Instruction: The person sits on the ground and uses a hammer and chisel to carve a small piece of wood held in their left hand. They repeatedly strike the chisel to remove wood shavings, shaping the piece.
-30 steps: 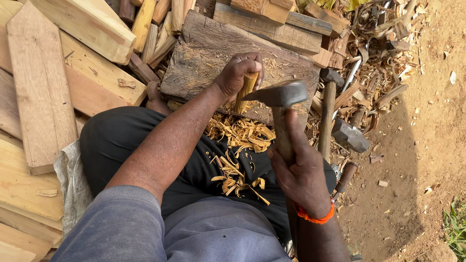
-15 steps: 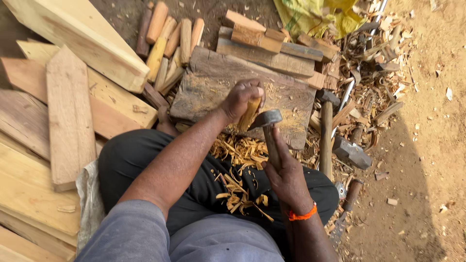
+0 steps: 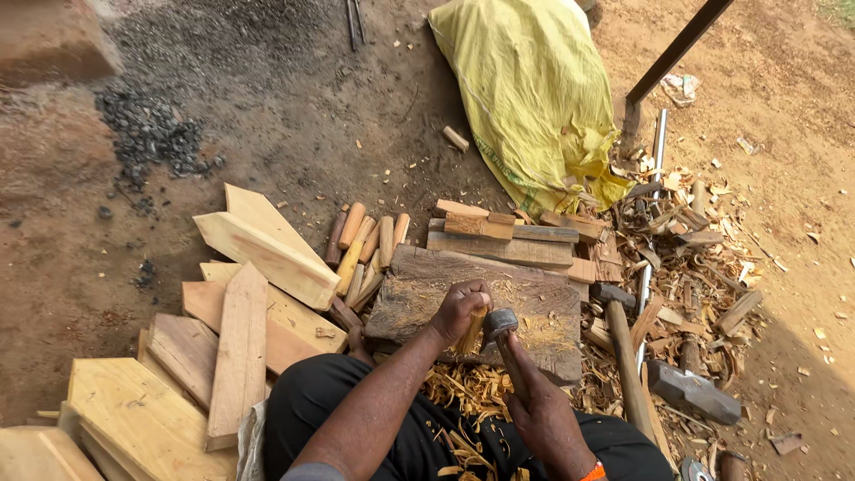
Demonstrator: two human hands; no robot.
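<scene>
Wooden peg (image 3: 470, 331) stands nearly upright on a worn chopping block (image 3: 427, 303), the person's left hand (image 3: 459, 307) clenched around its upper end to steady it. The tool's metal head (image 3: 499, 322) sits right beside the peg, close to the left fingers; a second ago it was raised higher and nearer the camera, so a chopping stroke appears to have just landed or be landing, one more cut in shaping the peg. The right hand (image 3: 539, 414) grips the tool's handle, fingers closed round it, an orange wristband (image 3: 594, 472) at the frame's lower edge. The view has also lifted since then, taking in far more ground beyond the block.

Fresh shavings (image 3: 468, 392) lie on the person's lap below the block. A row of finished rounded pegs (image 3: 365, 249) lies just behind the block, sawn planks (image 3: 258, 249) to the left, a long-handled hammer (image 3: 623, 347) and another heavy tool head (image 3: 693, 392) to the right among offcuts. A yellow sack (image 3: 525, 89) lies farther back.

Whether the blade touches the peg cannot be told; the peg's lower end is hidden by hand and tool, and the tool's cutting edge is unclear.
</scene>
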